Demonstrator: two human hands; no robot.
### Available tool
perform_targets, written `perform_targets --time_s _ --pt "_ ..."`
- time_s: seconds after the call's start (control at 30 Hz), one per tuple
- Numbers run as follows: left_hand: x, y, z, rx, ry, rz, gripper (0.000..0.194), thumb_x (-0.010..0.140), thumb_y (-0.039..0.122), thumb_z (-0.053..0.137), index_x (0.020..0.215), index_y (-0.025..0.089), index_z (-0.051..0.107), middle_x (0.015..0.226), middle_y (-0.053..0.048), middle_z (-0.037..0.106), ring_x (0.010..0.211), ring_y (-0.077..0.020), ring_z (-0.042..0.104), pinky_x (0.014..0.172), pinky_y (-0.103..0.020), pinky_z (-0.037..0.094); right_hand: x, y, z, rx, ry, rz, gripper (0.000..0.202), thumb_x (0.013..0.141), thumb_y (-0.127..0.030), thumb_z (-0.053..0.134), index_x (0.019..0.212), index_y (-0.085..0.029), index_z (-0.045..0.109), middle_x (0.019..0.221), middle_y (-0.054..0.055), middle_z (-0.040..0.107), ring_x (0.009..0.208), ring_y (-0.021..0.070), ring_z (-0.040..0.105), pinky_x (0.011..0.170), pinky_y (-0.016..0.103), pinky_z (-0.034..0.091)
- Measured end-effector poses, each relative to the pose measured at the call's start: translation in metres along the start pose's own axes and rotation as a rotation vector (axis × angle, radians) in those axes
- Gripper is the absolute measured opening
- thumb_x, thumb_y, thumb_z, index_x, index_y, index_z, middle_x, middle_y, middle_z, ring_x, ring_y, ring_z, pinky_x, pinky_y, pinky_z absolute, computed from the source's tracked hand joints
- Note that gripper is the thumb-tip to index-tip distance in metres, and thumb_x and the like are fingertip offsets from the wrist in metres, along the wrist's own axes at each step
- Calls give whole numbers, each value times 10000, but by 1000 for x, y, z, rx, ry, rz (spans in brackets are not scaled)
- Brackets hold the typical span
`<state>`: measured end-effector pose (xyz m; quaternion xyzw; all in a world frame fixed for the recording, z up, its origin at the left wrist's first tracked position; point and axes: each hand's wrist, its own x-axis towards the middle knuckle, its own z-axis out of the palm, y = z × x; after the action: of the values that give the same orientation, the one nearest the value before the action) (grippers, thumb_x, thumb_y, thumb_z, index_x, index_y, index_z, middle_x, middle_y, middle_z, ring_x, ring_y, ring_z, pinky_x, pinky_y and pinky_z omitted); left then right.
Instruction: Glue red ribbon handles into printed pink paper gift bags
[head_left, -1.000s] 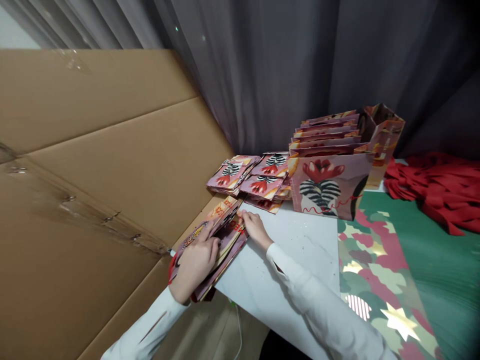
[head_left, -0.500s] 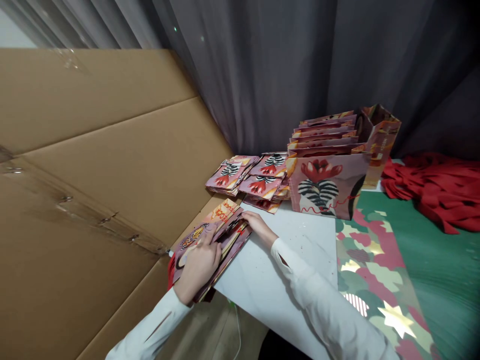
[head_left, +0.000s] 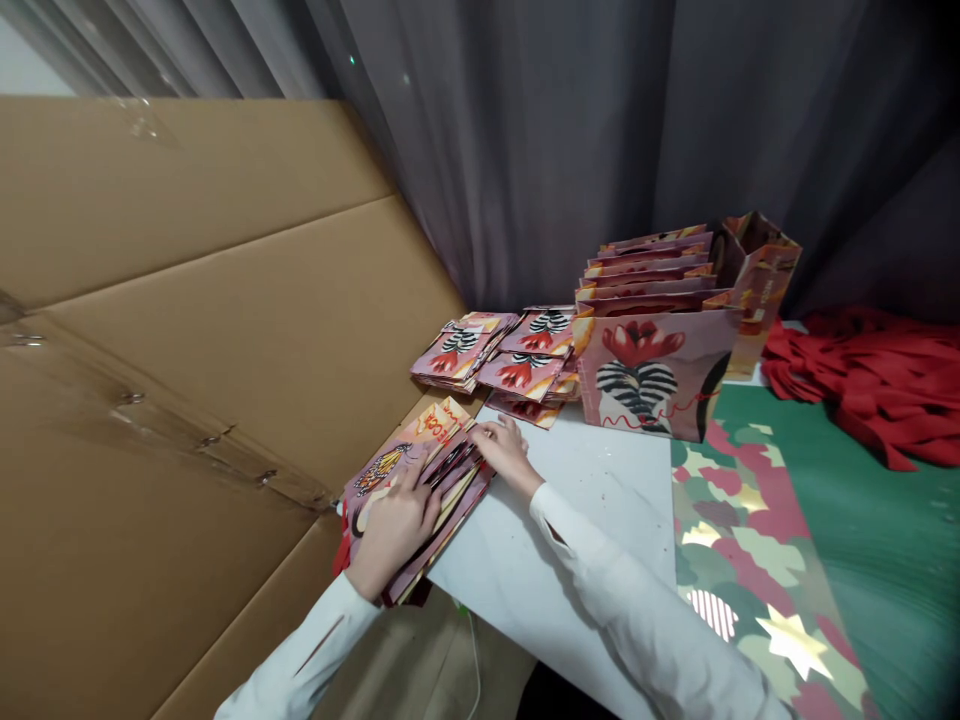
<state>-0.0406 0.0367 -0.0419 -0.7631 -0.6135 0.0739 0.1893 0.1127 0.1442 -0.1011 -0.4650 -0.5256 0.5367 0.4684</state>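
Observation:
A stack of flattened pink printed paper bags (head_left: 386, 468) lies at the left edge of the white table, with red ribbon (head_left: 343, 540) sticking out on its left side. My left hand (head_left: 397, 525) rests on top of the stack, fingers spread over the butterfly print. At the stack's upper right edge, my right hand (head_left: 504, 452) has its fingers curled onto the bag edges, pinching a bag there. Several edges of the stack fan apart between my two hands.
Folded bag piles (head_left: 461, 350) lie behind the stack. Upright open bags (head_left: 637, 370) stand at the back, with red ribbons (head_left: 877, 370) to their right. A cardboard wall (head_left: 225, 330) rises at left. The white table (head_left: 555, 560) adjoins a green surface (head_left: 885, 530).
My right hand has moved slightly left and curled more over the stack's edge. My left hand remains on top, and the bag edges beneath it have shifted a little.

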Motion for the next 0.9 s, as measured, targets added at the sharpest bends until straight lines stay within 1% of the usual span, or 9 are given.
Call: perform_targets --time_s 0.07,0.13,0.23,0.3,0.37,0.43,0.6,0.77,0.9 --pt "0 1 2 -18 15 26 415 947 299 359 782 160 714 1433 -144 492 1091 -338 642 822 -435 556 -8 -8 3 -65 66 -15 235 697 -398 719 817 -203 663 1314 100 542 1356 335 293 1053 475 243" --pt "-1 2 4 -36 29 46 379 933 304 392 795 170 719 1457 -133 464 1184 -359 584 852 -456 550 -14 -13 6 -97 87 -21 317 631 -386 765 858 -209 634 1220 113 591 1294 330 371 1053 486 239" --pt "-6 6 9 -80 118 77 355 933 327 422 785 160 699 1509 -151 382 1314 -387 457 977 -533 475 -18 -16 12 -53 75 -9 239 692 -290 676 898 -222 575 960 55 656 1031 254 560 949 419 374" --pt "-13 8 14 -82 215 117 358 922 403 464 820 134 679 1543 -202 290 1398 -421 308 1058 -606 360 -17 -17 15 16 81 3 125 739 -246 582 853 -230 535 848 18 639 866 210 590 832 362 439" --pt "-24 11 20 -49 308 182 438 880 509 520 987 108 658 1564 -243 195 1446 -433 156 1104 -645 243 -15 -20 17 105 96 1 64 753 -248 532 807 -237 499 767 -13 607 763 188 582 740 326 458" --pt "-35 13 29 -14 391 248 581 851 534 558 1225 89 565 1572 -251 159 1465 -400 96 1143 -614 170 -14 -25 16 210 105 -29 65 753 -269 517 802 -242 483 720 -40 577 699 168 565 689 298 459" --pt "-50 11 51 8 522 213 689 872 241 570 1485 135 273 1572 -208 218 1478 -324 117 1178 -512 170 -14 -56 0 482 114 -139 149 745 -366 530 817 -248 472 704 -63 546 657 136 545 648 258 469" --pt "-41 -2 63 -113 339 17 816 893 488 506 1503 58 175 1488 -258 360 1410 -390 283 1083 -560 323 -20 -98 -34 749 85 -195 239 734 -405 583 886 -258 471 822 -53 613 696 126 601 669 277 532" --pt "-32 -8 72 -117 266 -36 781 904 593 430 1462 65 291 1429 -235 461 1333 -346 427 1040 -491 399 -27 -121 -68 1039 50 -150 228 702 -262 660 857 -241 495 738 -69 623 654 110 616 688 287 576"
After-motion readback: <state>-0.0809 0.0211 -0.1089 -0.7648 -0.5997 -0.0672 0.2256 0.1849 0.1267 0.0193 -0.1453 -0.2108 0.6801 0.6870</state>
